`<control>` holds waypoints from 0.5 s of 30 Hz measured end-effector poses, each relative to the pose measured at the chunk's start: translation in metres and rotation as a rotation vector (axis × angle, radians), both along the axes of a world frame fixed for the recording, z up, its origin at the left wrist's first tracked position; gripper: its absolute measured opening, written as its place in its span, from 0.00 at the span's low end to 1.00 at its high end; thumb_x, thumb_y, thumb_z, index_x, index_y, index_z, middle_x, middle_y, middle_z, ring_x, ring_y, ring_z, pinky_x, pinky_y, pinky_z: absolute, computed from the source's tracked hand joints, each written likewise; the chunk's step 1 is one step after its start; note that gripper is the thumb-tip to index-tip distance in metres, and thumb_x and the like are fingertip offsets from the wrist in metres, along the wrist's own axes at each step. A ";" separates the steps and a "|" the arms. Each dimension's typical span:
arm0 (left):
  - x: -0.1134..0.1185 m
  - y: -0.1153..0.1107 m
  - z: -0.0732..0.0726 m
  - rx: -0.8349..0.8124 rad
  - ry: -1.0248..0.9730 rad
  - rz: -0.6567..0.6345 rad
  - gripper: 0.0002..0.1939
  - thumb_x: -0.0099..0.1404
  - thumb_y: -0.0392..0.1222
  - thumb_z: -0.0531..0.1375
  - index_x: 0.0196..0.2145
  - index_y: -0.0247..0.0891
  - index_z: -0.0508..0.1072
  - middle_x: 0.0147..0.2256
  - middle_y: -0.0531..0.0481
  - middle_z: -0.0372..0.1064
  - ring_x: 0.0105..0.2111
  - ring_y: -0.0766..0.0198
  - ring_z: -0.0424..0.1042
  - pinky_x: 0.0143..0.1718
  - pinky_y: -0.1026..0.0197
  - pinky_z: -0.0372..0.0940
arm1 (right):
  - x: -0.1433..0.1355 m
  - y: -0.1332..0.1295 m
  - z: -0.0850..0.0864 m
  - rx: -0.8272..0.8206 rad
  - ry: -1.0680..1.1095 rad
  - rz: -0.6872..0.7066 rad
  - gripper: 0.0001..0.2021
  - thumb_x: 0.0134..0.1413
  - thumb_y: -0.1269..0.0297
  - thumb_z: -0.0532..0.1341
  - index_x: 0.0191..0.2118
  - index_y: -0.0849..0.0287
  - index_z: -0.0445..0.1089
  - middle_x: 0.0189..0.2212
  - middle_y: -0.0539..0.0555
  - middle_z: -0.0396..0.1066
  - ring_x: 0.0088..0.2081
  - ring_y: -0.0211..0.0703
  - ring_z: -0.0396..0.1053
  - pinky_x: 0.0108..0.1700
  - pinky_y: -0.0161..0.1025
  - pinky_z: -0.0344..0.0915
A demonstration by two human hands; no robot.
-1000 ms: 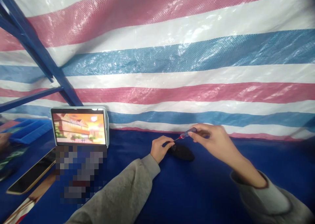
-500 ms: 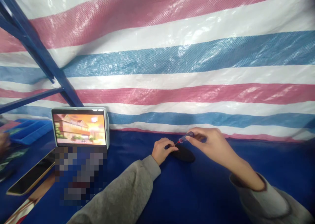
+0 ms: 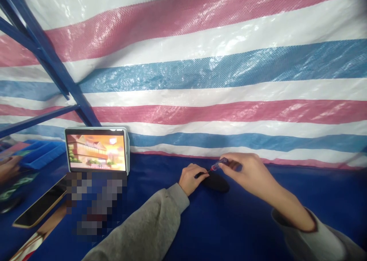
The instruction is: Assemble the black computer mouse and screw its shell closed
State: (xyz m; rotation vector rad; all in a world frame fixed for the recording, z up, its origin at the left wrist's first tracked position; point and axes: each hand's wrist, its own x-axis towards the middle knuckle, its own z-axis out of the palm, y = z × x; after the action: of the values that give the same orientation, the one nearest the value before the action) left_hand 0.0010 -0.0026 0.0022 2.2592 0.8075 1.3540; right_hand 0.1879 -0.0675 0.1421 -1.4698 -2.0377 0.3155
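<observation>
A small screwdriver (image 3: pixel 220 164) with a clear purple-and-red handle is pinched in the fingers of my right hand (image 3: pixel 245 168). Its thin shaft slants down to the left, and the tip reaches the fingertips of my left hand (image 3: pixel 191 178). A flat black oval object (image 3: pixel 217 183) lies on the blue table under the screwdriver. My left thumb and fingers close over the left end of this object; dark material shows between them. Whatever lies right at the screwdriver's tip is too small and hidden to make out.
A propped-up tablet (image 3: pixel 97 152) plays a cartoon to the left. Beside it lie a phone (image 3: pixel 41 203) and a pixelated patch. Further left are a blue compartment tray (image 3: pixel 44 154) and another person's hand (image 3: pixel 10 168). A striped tarp (image 3: pixel 229 112) hangs behind the blue table (image 3: pixel 229 226).
The view has shifted slightly, moving everything a little right and down. My right hand and the screwdriver remain at the left fingertips, with the handle tilted a bit differently.
</observation>
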 end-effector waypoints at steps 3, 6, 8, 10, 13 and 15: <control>0.000 -0.001 0.000 -0.004 0.017 0.002 0.10 0.65 0.48 0.61 0.33 0.39 0.77 0.31 0.50 0.77 0.31 0.63 0.74 0.39 0.60 0.66 | -0.001 -0.001 0.001 0.014 0.012 0.001 0.08 0.54 0.62 0.57 0.30 0.56 0.73 0.27 0.49 0.76 0.27 0.38 0.72 0.32 0.34 0.68; -0.001 -0.002 0.003 -0.009 0.030 0.000 0.11 0.65 0.48 0.61 0.38 0.39 0.77 0.30 0.49 0.76 0.31 0.63 0.73 0.37 0.61 0.66 | -0.001 -0.001 0.001 0.029 0.013 0.004 0.08 0.55 0.62 0.57 0.31 0.56 0.73 0.27 0.49 0.76 0.27 0.39 0.72 0.32 0.35 0.68; -0.001 -0.003 0.005 -0.016 0.044 -0.001 0.12 0.65 0.48 0.61 0.41 0.39 0.76 0.30 0.50 0.75 0.31 0.63 0.72 0.37 0.61 0.66 | -0.001 -0.001 0.000 0.041 -0.009 0.007 0.09 0.55 0.62 0.57 0.31 0.56 0.73 0.27 0.50 0.76 0.27 0.40 0.72 0.32 0.36 0.68; -0.001 -0.004 0.006 -0.023 0.054 0.000 0.11 0.65 0.48 0.61 0.41 0.40 0.75 0.30 0.50 0.75 0.31 0.63 0.72 0.37 0.61 0.65 | -0.001 0.000 -0.001 0.049 -0.030 0.009 0.09 0.55 0.62 0.57 0.31 0.56 0.73 0.26 0.50 0.76 0.27 0.40 0.72 0.32 0.36 0.67; -0.001 -0.004 0.006 -0.017 0.054 -0.007 0.11 0.66 0.47 0.61 0.42 0.39 0.75 0.30 0.50 0.75 0.31 0.63 0.72 0.38 0.62 0.65 | 0.000 0.000 -0.001 0.052 -0.039 0.002 0.09 0.55 0.61 0.57 0.30 0.57 0.73 0.25 0.50 0.76 0.26 0.40 0.72 0.32 0.36 0.67; -0.001 -0.004 0.004 -0.007 0.048 -0.012 0.11 0.65 0.47 0.61 0.42 0.39 0.75 0.31 0.50 0.75 0.32 0.63 0.72 0.38 0.62 0.65 | 0.000 0.000 -0.001 0.052 -0.044 -0.002 0.09 0.54 0.61 0.57 0.30 0.57 0.73 0.25 0.50 0.75 0.26 0.40 0.72 0.31 0.35 0.66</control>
State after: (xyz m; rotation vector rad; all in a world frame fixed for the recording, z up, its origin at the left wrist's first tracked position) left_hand 0.0003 -0.0063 0.0065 2.2953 0.8111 1.2945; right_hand 0.1881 -0.0676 0.1408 -1.4594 -2.0633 0.2288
